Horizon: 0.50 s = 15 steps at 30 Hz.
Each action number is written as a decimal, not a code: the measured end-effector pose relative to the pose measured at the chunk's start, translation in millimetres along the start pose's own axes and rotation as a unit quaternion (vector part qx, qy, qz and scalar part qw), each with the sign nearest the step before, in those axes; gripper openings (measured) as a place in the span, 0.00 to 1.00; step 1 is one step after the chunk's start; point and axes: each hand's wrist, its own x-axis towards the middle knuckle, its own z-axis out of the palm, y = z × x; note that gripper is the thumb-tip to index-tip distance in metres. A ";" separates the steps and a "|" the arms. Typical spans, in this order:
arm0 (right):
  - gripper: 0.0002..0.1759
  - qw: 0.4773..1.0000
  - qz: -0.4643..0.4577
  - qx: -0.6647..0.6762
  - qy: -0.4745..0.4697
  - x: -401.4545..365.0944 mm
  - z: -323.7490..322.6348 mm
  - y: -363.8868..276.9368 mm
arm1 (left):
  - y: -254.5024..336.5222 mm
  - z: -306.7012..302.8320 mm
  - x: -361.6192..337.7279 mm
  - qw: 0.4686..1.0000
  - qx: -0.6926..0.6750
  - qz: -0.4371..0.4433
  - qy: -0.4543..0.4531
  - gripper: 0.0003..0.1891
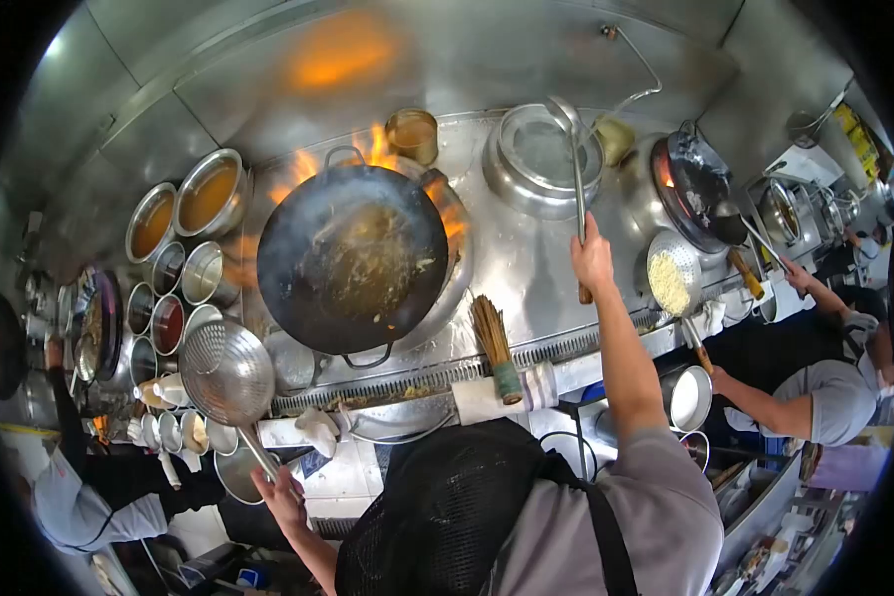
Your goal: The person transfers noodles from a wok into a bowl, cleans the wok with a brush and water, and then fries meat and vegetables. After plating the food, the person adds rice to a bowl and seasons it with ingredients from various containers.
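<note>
My right hand (593,256) grips the long handle of a metal ladle (566,117) whose bowl reaches over a steel pot of water (538,159) at the back of the range. My left hand (280,494) holds the handle of a round mesh strainer (226,372), raised beside the seasoning pots. Between the two hands a large black wok (353,253) with sauce and bits of food tilts on a burner, and flames (377,149) rise behind it.
Several pots of sauces and oil (184,214) stand left of the wok. A bamboo brush (494,348) lies on the range's front edge. At the right a co-worker (815,387) handles a second wok (700,184) and a strainer of noodles (670,278). Another person (79,497) works at far left.
</note>
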 end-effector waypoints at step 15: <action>0.07 0.542 0.346 0.734 -0.219 1.7 -82.5 -66.0 | -105.9 -58.1 92.1 0.935 0.278 -0.029 -0.217 0.28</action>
